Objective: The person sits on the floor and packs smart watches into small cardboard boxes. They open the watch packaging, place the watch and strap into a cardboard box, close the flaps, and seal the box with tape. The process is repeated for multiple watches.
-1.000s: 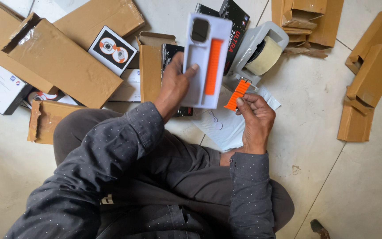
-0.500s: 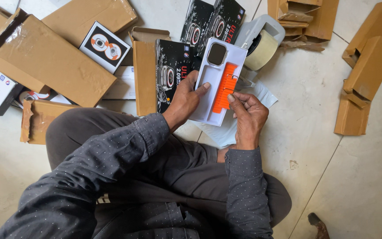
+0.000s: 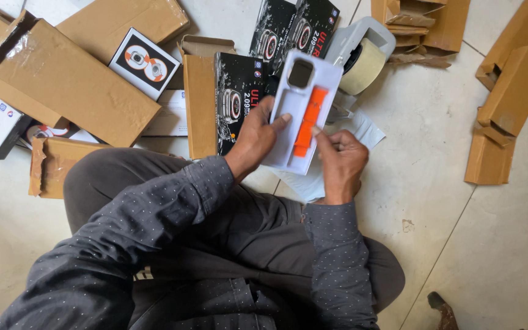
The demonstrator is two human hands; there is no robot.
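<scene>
My left hand [image 3: 256, 137] holds a white moulded plastic tray [image 3: 288, 140] from its left side, thumb across its face. An orange strap [image 3: 308, 122] lies in the tray's right-hand slot, and a dark square watch body [image 3: 300, 72] sits at the tray's top. My right hand [image 3: 337, 162] rests against the tray's lower right, with its fingertips on the lower end of the orange strap. Both arms wear dark dotted sleeves. I sit on the floor with my knees under the hands.
Black product boxes [image 3: 236, 98] and an open brown carton [image 3: 198, 98] lie beyond the tray. A tape dispenser [image 3: 362, 52] sits at the upper right. Brown cardboard boxes [image 3: 62, 79] are on the left, and folded cardboard pieces [image 3: 508, 104] on the right. White paper [image 3: 362, 131] lies under the hands.
The tray has come down from a raised position toward my lap. The orange strap, held loose in my right hand before, now lies in the tray's slot under my right fingertips.
</scene>
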